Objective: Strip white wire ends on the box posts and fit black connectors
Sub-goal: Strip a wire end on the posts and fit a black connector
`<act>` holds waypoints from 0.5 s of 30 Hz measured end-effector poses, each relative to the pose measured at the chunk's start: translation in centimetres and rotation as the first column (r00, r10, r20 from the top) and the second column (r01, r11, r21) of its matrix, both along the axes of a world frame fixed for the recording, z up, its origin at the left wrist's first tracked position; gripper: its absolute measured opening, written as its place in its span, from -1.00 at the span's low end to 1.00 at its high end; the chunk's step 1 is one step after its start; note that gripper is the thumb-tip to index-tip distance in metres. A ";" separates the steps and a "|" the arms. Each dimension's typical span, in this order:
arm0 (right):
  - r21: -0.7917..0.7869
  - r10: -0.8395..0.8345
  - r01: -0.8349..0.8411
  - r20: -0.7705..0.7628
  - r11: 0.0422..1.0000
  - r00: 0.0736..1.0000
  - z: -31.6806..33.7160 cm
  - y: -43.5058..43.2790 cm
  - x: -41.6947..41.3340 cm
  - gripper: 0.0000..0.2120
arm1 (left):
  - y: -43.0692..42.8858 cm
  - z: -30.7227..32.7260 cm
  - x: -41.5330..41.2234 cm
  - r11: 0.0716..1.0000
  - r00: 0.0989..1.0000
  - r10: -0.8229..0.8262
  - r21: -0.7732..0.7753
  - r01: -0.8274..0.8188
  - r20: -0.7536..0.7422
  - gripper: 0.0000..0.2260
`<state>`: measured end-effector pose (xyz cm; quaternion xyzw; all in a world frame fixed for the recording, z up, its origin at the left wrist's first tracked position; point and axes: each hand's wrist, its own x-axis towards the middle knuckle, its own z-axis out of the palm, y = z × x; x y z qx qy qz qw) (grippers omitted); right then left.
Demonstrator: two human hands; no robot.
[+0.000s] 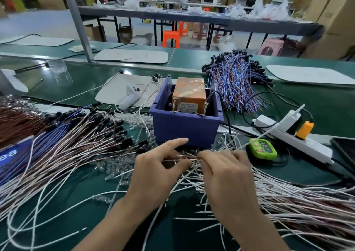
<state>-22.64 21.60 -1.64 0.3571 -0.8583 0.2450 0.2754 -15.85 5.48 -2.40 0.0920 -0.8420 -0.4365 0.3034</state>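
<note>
A blue plastic box point(184, 129) stands mid-table with an orange block inside and two upright brass posts point(206, 109) at its near rim. Just in front of it, my left hand point(153, 175) and my right hand point(228, 175) pinch the two ends of a thin white wire point(189, 159), fingertips almost meeting. My left index finger points out toward the box. Loose white wires point(278, 189) fan out to the right under my right hand. Wires fitted with black connectors point(107, 133) lie piled on the left.
A bundle of blue and red wires point(236, 85) lies behind the box. A green timer point(263, 148), a white power strip point(299, 137) with an orange plug, and a dark tablet edge sit at right. Small clear parts point(115, 166) are scattered left of my hands.
</note>
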 end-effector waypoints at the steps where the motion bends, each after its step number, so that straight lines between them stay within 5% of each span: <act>1: -0.030 -0.034 0.033 -0.010 0.999 0.999 0.1 0.2 -0.2 -0.92 | -0.5 0.2 0.1 1.000 1.000 0.027 -0.010 -0.027 -0.002 -0.59; 4: -0.109 -0.103 0.097 -0.056 0.989 0.993 0.6 1.0 -1.0 -0.93 | -2.7 0.9 0.5 0.981 0.983 0.180 -0.069 -0.182 -0.038 -0.80; 8: -0.148 -0.158 0.138 -0.138 0.979 0.978 0.9 1.6 -1.5 -0.89 | -5.4 2.2 0.8 0.940 0.938 0.341 0.016 -0.340 -0.061 -0.85; 11: -0.174 -0.209 0.179 -0.169 0.968 0.963 0.9 2.1 -1.5 -0.88 | -6.1 2.9 0.8 0.915 0.951 0.295 0.314 -0.254 -0.093 -0.82; 15: -0.171 -0.224 0.193 -0.184 0.966 0.957 0.7 2.3 -1.7 -0.89 | -6.0 3.8 0.9 0.695 0.965 0.252 0.708 -0.129 -0.071 -0.93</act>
